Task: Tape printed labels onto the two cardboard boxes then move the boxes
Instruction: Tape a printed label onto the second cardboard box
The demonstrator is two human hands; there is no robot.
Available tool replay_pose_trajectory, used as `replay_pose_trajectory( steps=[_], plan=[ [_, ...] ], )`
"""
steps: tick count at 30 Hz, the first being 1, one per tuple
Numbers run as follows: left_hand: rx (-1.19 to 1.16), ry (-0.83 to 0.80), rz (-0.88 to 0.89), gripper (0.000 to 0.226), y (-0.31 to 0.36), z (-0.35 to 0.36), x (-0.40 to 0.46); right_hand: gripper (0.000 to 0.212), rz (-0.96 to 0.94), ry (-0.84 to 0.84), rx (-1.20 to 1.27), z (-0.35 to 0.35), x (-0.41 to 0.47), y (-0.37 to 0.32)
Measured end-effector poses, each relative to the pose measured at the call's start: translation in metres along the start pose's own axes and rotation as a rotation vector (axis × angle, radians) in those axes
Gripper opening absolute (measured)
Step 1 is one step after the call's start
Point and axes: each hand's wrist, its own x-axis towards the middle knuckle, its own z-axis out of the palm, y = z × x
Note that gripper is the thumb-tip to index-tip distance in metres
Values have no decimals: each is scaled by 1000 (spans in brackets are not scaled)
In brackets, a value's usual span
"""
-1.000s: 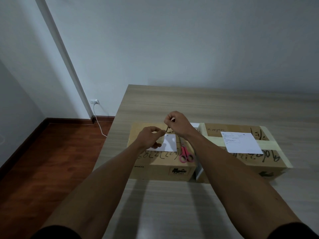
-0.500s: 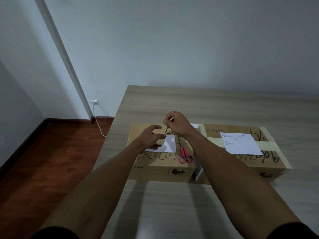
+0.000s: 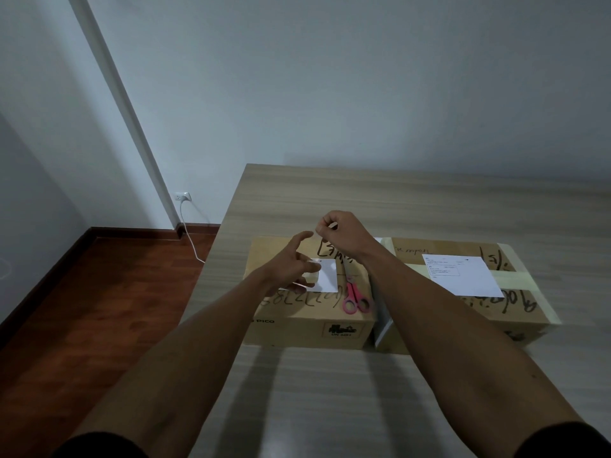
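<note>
Two cardboard boxes stand side by side on the table. The left box (image 3: 307, 317) carries a white label (image 3: 327, 276) and a small tape roll (image 3: 311, 278). My left hand (image 3: 292, 264) hovers over that roll with its fingers spread, holding nothing. My right hand (image 3: 342, 234) is raised above the box's far edge, thumb and fingers pinching what looks like a thin, barely visible strip of tape. The right box (image 3: 515, 312) has a pale tape band across its top and a printed label (image 3: 463, 274) lying on it.
Pink-handled scissors (image 3: 355, 297) lie on the left box beside its label. The wooden table (image 3: 330, 391) stretches towards me and back to the wall. Its left edge drops to a dark wood floor (image 3: 82, 309). A white cord runs from a wall socket (image 3: 182, 196).
My left hand let go of the tape roll, which now lies on the left box, and its fingers opened wide. The right hand kept its pinch and stayed almost in place.
</note>
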Motion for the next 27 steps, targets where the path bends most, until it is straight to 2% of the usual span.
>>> replay_pose_trajectory(
  steps=[17,19,22,24,27],
  plan=[
    [58,-34,78,85,2,-3,3,6,-64,22,-27,1,4,-3],
    [91,-28,107,84,1,-5,2,18,-5,58,41,2,4,-3],
    [125,-47,137,82,-4,-4,1,40,181,68,173,1,4,-1],
    [101,-48,134,80,-10,-4,1,42,261,72,159,2,2,6],
    [67,-9,122,79,-19,-6,2,28,303,88,42,7,-7,19]
  ],
)
